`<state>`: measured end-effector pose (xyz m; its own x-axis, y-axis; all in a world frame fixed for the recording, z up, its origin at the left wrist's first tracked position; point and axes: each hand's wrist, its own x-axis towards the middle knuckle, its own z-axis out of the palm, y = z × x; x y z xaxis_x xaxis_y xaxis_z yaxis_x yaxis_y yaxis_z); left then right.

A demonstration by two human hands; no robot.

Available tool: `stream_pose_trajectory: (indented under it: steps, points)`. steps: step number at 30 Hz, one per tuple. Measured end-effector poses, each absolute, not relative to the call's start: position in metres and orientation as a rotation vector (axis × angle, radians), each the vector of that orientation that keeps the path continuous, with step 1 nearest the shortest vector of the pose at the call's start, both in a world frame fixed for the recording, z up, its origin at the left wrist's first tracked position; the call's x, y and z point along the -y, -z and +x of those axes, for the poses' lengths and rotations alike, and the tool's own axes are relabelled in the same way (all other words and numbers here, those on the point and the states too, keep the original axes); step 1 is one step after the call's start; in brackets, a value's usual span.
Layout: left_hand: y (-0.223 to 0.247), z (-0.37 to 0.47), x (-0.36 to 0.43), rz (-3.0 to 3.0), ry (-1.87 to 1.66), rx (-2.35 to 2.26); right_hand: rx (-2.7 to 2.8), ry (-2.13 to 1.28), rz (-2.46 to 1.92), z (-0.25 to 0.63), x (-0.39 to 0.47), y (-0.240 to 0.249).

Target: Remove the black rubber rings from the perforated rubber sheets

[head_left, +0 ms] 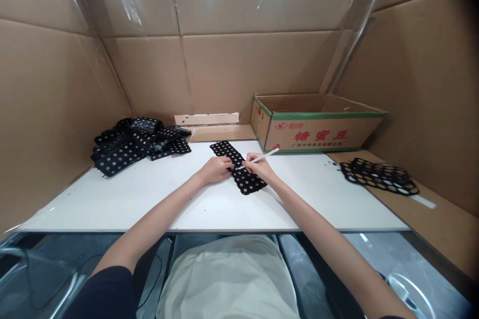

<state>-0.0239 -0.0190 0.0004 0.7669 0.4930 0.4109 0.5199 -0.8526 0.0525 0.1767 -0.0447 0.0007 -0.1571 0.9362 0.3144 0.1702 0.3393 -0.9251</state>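
Note:
A black strip with pale dots (247, 182) lies slantwise on the white tabletop, in front of my body. My left hand (217, 168) is at its left edge, with the fingers closed on the strip near its middle. In my right hand (259, 165) is a thin white pen-like stick (270, 152), its lower end pointing down to the strip beside my left fingertips. The tip itself is too small to make out. Both hands are close together, with the strip between them.
Dotted black pieces (125, 147) are heaped at the back left. An open cardboard box (318, 132) with green edges stands at the back right. Black ring-patterned sheets (377, 175) lie at the right on cardboard. Tall cardboard walls (232, 70) surround the white table (123, 204).

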Motion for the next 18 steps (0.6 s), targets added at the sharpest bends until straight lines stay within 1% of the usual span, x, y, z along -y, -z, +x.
stream_pose_trajectory:
  steps: [4, 7, 12, 18]
  points:
    - [0.0, -0.023, 0.021, -2.948, 0.678, 0.756, 1.556, -0.924, -1.061, 0.177, 0.046, -0.003]
    - [0.0, -0.022, 0.023, -3.011, 0.677, 0.73, 1.506, -0.973, -1.099, 0.174, 0.047, -0.002]
    - [0.001, -0.021, 0.022, -3.083, 0.687, 0.768, 1.41, -1.089, -1.119, 0.166, 0.048, 0.007]
    - [0.0, -0.021, 0.023, -3.094, 0.688, 0.807, 1.344, -1.066, -1.103, 0.162, 0.046, 0.019]
